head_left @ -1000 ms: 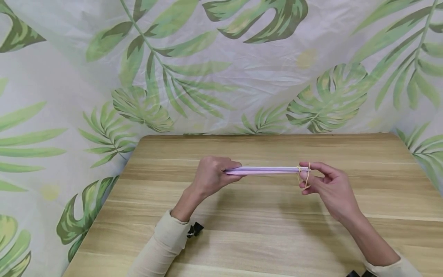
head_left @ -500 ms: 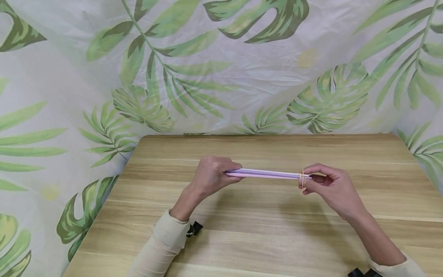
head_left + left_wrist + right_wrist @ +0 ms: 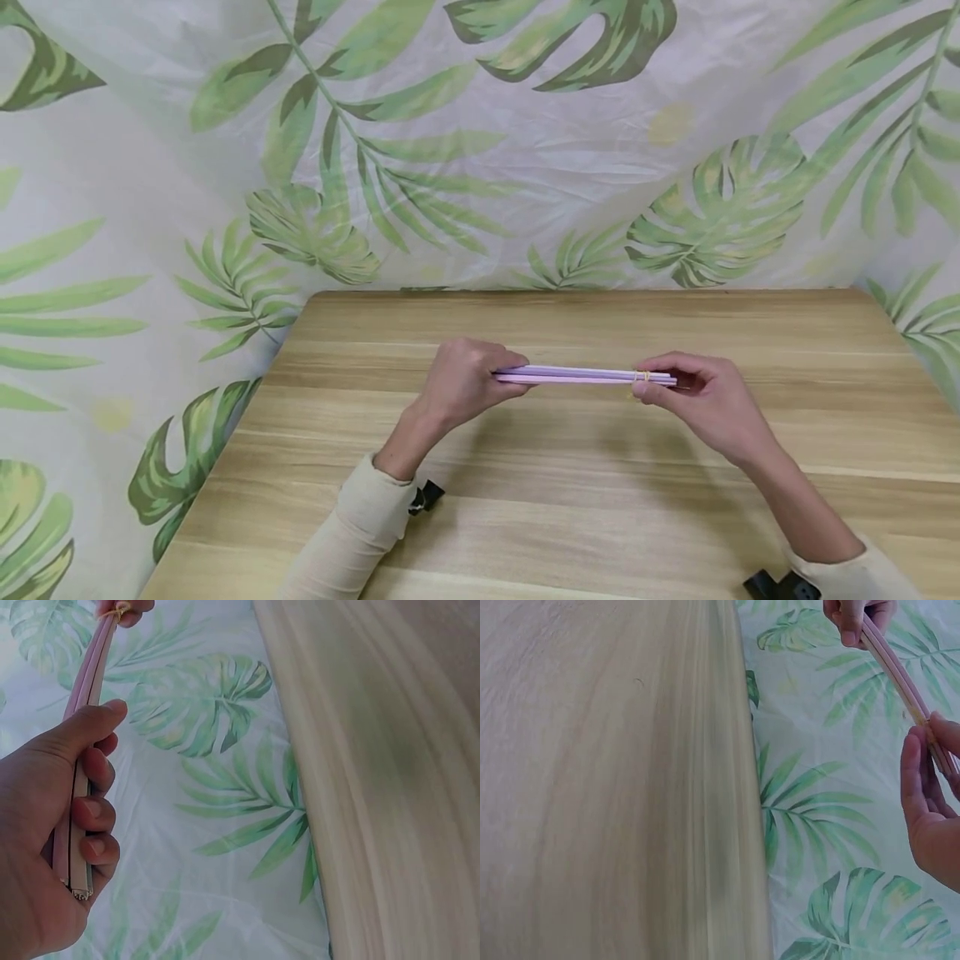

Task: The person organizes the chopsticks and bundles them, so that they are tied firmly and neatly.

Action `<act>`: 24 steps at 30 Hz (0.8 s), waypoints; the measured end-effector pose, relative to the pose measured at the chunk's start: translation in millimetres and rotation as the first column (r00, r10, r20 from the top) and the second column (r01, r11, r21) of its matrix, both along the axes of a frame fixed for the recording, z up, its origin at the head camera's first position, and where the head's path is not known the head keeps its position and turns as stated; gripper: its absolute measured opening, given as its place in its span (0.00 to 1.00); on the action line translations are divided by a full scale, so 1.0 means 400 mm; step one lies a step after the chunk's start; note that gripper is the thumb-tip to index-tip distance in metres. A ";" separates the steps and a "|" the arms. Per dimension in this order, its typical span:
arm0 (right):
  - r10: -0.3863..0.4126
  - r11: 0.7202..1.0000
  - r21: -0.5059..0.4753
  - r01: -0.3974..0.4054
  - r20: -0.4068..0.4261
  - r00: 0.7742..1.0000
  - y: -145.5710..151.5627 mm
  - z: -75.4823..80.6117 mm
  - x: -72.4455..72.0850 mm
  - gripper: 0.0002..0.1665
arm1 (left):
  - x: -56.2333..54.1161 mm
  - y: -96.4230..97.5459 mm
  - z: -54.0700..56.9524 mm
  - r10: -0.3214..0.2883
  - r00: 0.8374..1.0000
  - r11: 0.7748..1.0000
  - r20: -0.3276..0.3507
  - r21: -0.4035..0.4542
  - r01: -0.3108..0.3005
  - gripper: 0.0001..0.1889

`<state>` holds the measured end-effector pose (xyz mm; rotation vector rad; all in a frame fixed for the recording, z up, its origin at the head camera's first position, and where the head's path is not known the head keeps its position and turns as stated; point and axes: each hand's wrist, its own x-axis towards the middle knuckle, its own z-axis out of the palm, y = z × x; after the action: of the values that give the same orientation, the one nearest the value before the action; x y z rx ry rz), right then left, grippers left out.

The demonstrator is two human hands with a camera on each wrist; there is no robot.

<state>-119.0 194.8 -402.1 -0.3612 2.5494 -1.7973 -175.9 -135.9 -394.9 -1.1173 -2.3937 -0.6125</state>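
A slim bundle of pink and purple sticks point(image 3: 573, 375) is held level above the table in the head view. My left hand point(image 3: 461, 379) grips its left end, and in the left wrist view the fingers point(image 3: 94, 814) curl round it with the cut ends showing below. Near the other end a thin yellow rubber band point(image 3: 647, 377) goes round the sticks. My right hand point(image 3: 708, 396) pinches at this band with thumb and index fingertip, and a bit of loose loop hangs under the thumb. The stick ends stick out past the band into the right palm.
A wood-grain table point(image 3: 540, 508) lies beneath both hands. Behind it hangs a white cloth point(image 3: 570, 167) with green leaf print. A small black device point(image 3: 426, 497) sits at the left sleeve, another black device point(image 3: 780, 585) at the right cuff.
The rubber band, earlier stretched over the right fingers, now lies closer round the sticks. The right hand has shifted slightly left along the bundle; the left hand keeps its grip.
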 end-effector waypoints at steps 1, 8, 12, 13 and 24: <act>-0.007 1.000 0.011 0.007 0.003 1.000 -0.004 -0.002 -0.001 0.14 | 0.001 0.004 -0.002 0.001 1.000 1.000 -0.005 -0.011 -0.001 0.06; 0.027 0.999 0.043 -0.030 0.072 0.997 -0.038 -0.007 -0.005 0.25 | 0.009 0.025 -0.012 -0.001 1.000 0.999 -0.007 -0.052 0.001 0.05; 0.041 0.998 0.035 -0.044 0.089 0.995 -0.047 -0.002 -0.011 0.26 | 0.010 0.023 -0.012 0.018 1.000 0.999 0.008 -0.044 -0.017 0.06; 0.039 0.998 0.041 -0.043 0.085 0.996 -0.046 0.000 -0.012 0.26 | 0.009 0.022 -0.010 0.023 1.000 0.999 0.011 -0.040 -0.022 0.06; 0.041 0.997 -0.065 -0.040 0.022 0.999 -0.005 0.011 -0.018 0.16 | 0.004 0.003 0.007 0.077 0.996 0.997 0.036 -0.014 -0.076 0.07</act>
<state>-126.3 192.9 -397.5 -0.3874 2.4550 -1.8621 -174.3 -134.8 -392.2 -1.0230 -2.4619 -0.5969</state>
